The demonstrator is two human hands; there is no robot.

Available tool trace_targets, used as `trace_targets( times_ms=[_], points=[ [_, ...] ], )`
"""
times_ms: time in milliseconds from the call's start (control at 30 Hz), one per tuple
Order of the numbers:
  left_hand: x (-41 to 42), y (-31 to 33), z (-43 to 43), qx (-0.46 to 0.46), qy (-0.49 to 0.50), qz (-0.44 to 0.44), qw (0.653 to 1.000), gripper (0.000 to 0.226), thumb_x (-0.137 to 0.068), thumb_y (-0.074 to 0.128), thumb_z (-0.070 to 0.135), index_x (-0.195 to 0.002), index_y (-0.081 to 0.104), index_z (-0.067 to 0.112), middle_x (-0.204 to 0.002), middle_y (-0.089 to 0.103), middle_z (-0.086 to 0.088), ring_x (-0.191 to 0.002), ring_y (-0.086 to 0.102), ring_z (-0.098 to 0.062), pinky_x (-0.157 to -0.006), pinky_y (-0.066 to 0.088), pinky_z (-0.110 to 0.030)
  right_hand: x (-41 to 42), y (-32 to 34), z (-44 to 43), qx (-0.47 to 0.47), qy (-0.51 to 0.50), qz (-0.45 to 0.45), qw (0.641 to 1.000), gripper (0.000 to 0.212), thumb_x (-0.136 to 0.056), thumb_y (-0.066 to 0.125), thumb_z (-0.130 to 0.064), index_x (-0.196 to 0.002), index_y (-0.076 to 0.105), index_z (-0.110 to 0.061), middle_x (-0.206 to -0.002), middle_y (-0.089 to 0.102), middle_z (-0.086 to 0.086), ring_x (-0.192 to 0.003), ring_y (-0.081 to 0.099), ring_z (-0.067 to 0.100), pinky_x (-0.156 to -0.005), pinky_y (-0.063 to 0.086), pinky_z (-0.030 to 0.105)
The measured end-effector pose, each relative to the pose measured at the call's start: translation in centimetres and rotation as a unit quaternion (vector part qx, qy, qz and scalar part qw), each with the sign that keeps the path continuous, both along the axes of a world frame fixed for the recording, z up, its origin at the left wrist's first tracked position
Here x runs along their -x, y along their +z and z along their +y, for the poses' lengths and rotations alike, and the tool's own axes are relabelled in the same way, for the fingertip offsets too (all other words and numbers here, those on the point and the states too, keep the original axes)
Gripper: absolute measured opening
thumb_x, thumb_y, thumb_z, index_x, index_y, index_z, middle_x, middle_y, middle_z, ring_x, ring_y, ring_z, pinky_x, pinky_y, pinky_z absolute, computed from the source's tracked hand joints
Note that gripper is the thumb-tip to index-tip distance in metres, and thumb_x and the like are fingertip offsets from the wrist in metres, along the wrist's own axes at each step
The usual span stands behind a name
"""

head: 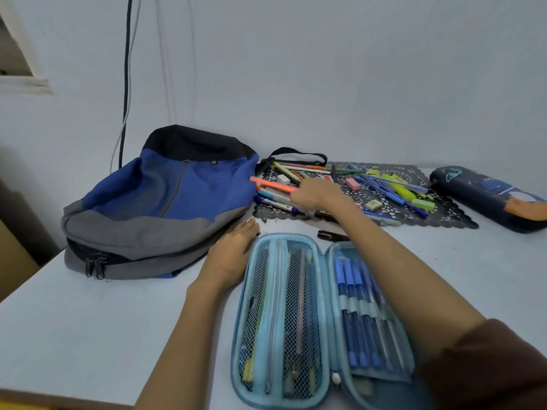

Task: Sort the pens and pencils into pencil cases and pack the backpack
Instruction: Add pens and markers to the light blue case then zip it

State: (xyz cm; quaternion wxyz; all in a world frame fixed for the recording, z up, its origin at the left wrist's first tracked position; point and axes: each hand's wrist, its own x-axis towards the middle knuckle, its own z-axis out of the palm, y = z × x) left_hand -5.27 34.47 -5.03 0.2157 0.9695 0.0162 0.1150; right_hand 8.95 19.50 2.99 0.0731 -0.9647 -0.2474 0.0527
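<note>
On the desk (88, 321), the left hand (229, 255) lies flat beside an open pencil case (241, 321); the right hand (315, 195) grips an orange pen (272, 184).

Right sleeve (485, 368): dark brown, bunched, 4 o'clock.
Left forearm (177, 335): bare, 7 o'clock.
Left hand (233, 253), right hand (316, 193): bare.
</note>
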Motion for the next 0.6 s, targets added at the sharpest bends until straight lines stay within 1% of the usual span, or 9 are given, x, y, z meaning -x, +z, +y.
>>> trace_targets(
  times_ms=[100, 167, 200, 267, 333, 400, 533, 600],
  points=[
    [0.2, 0.2, -0.2, 0.009, -0.001, -0.005, 1.0, 0.039, -0.1, 0.05, 0.024, -0.137, 0.051, 0.013, -0.154, 0.037, 0.003, -0.144, 0.028, -0.012, -0.11, 0.026, -0.024, -1.3, 0.2, -2.1, -0.077, -0.039, 0.015, 0.996, 0.019, -0.088, 0.043, -0.023, -0.072, 0.046, -0.014, -0.076, 0.054, 0.005, -0.067, 0.049, 0.018, -0.068, 0.039, 0.033],
    [0.4, 0.3, -0.3, 0.013, -0.003, -0.007, 1.0, 0.04, -0.1, 0.05, 0.022, -0.139, 0.05, 0.012, -0.154, 0.036, 0.002, -0.144, 0.028, -0.012, -0.11, 0.024, -0.023, -2.1, 0.2, -3.5, -0.151, -0.063, 0.034, 0.986, 0.026, -0.091, 0.042, -0.02, -0.065, 0.042, -0.016, -0.073, 0.051, 0.005, -0.059, 0.043, 0.017, -0.061, 0.035, 0.033],
    [0.4, 0.3, -0.3, 0.013, -0.005, -0.009, 1.0, 0.04, -0.1, 0.05, 0.022, -0.139, 0.05, 0.012, -0.155, 0.036, 0.002, -0.144, 0.027, -0.012, -0.11, 0.024, -0.023, -2.3, 0.3, -4.3, -0.198, -0.072, 0.05, 0.976, 0.029, -0.091, 0.043, -0.02, -0.062, 0.039, -0.016, -0.068, 0.048, 0.004, -0.056, 0.038, 0.017, -0.058, 0.032, 0.032],
    [0.3, 0.3, -0.3, 0.011, -0.006, -0.009, 1.0, 0.04, -0.1, 0.049, 0.022, -0.139, 0.049, 0.013, -0.155, 0.035, 0.003, -0.145, 0.026, -0.012, -0.11, 0.024, -0.022, -2.4, 0.3, -5.9, -0.293, -0.082, 0.08, 0.949, 0.033, -0.09, 0.046, -0.025, -0.06, 0.038, -0.014, -0.059, 0.042, 0.003, -0.052, 0.033, 0.017, -0.054, 0.028, 0.03],
    [0.2, 0.2, -0.2, 0.008, -0.002, -0.005, 1.0, 0.042, -0.1, 0.049, 0.023, -0.141, 0.048, 0.014, -0.156, 0.033, 0.004, -0.145, 0.025, -0.012, -0.111, 0.023, -0.022, -2.4, 0.3, -7.4, -0.353, -0.084, 0.09, 0.928, 0.037, -0.094, 0.049, -0.036, -0.066, 0.047, -0.012, -0.058, 0.045, 0.004, -0.047, 0.036, 0.015, -0.051, 0.03, 0.026],
    [0.2, 0.1, -0.2, 0.003, 0.002, 0.004, 1.0, 0.044, -0.101, 0.048, 0.023, -0.144, 0.044, 0.016, -0.157, 0.03, 0.003, -0.146, 0.023, -0.012, -0.112, 0.02, -0.022, -2.6, 0.2, -8.6, -0.381, -0.084, 0.082, 0.917, 0.04, -0.097, 0.05, -0.042, -0.072, 0.053, -0.011, -0.059, 0.051, 0.003, -0.045, 0.041, 0.013, -0.047, 0.033, 0.024],
    [-0.2, -0.2, -0.2, -0.03, 0.007, 0.032, 0.999, 0.051, -0.102, 0.044, 0.03, -0.15, 0.034, 0.017, -0.16, 0.023, 0.002, -0.148, 0.018, -0.012, -0.116, 0.017, -0.025, -3.2, 0.1, -10.7, -0.42, -0.116, 0.094, 0.895, 0.036, -0.098, 0.051, -0.038, -0.077, 0.058, -0.01, -0.061, 0.056, 0.004, -0.039, 0.043, 0.011, -0.04, 0.034, 0.021],
    [-0.3, -0.4, -0.4, -0.058, 0.017, 0.039, 0.997, 0.053, -0.102, 0.036, 0.038, -0.151, 0.031, 0.017, -0.161, 0.022, 0.002, -0.148, 0.017, -0.013, -0.118, 0.017, -0.027, -3.3, 0.0, -11.7, -0.435, -0.135, 0.098, 0.885, 0.034, -0.099, 0.05, -0.036, -0.078, 0.057, -0.01, -0.064, 0.057, 0.005, -0.044, 0.046, 0.014, -0.043, 0.036, 0.023]
  ],
)
